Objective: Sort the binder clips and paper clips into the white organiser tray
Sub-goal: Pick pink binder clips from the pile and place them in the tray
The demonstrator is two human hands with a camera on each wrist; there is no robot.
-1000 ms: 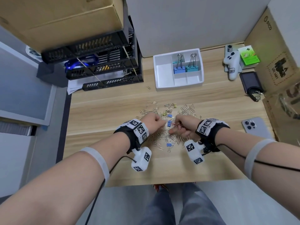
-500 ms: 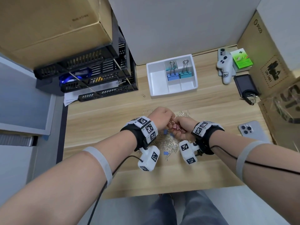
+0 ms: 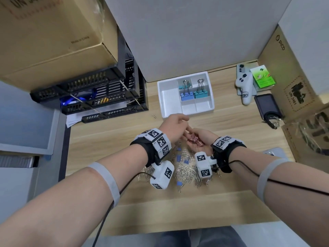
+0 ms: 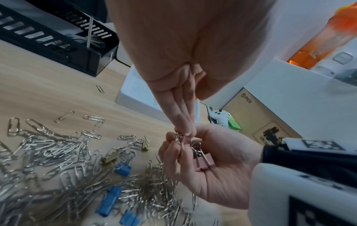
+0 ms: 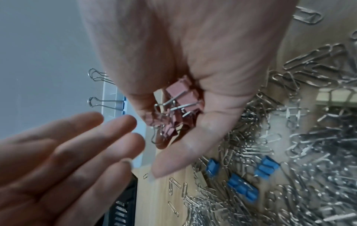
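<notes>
My right hand (image 3: 197,139) is turned palm up above the desk and cups several small pink binder clips (image 3: 195,140), seen close in the right wrist view (image 5: 179,107). My left hand (image 3: 184,122) reaches over it with straight fingers (image 5: 115,123); its fingertips (image 4: 184,131) touch a clip's wire handle. The white organiser tray (image 3: 169,97) stands just beyond, holding a large blue binder clip (image 3: 187,96) and a large teal binder clip (image 3: 200,94). Under my wrists lies a pile of silver paper clips (image 3: 185,171) mixed with small blue binder clips (image 3: 179,158).
Stacked black letter trays (image 3: 106,97) under a cardboard box stand at the left. On the right are a white controller (image 3: 244,88), a green box (image 3: 263,79), a black device (image 3: 267,106), a phone (image 3: 272,152) and a brown carton. One stray paper clip (image 3: 154,116) lies left of the tray.
Both hands rose from the pile and moved toward the tray. My right hand turned palm up with the pink clips, and my left hand's fingers straightened over it.
</notes>
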